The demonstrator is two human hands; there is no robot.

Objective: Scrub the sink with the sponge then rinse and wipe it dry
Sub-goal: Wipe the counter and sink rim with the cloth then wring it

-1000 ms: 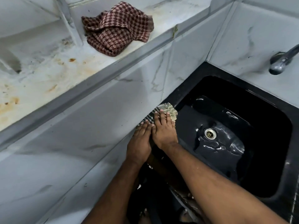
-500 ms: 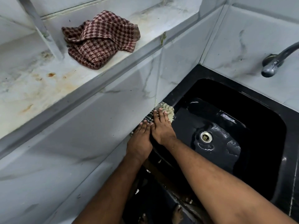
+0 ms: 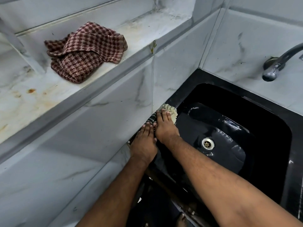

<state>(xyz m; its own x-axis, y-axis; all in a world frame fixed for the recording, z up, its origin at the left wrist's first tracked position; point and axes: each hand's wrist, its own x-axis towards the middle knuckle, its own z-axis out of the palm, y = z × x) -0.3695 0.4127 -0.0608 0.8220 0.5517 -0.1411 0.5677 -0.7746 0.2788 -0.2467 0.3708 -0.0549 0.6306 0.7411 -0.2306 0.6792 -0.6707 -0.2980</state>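
1. Grey marble tiles behind, black sink (image 3: 270, 122) glistening wet, tap (image 3: 272, 69) dry.
2. Same spot as a second ago: right hand (image 3: 165, 128) pressing checked cloth (image 3: 168, 110) flat-fingered on left rim.
3. Left hand (image 3: 144, 141) alongside, fingers (image 3: 147, 126) straight, holding nothing.
4. Wiping stage, barely advancing.
5. Red towel (image 3: 85, 51) idle on shelf (image 3: 41, 95).

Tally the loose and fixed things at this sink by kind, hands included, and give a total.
Cloths: 2 (red checked cloth, pale cloth under the hands)
Hands: 2 (left hand, right hand)
Sinks: 1 (sink)
Taps: 1 (tap)
Total: 6
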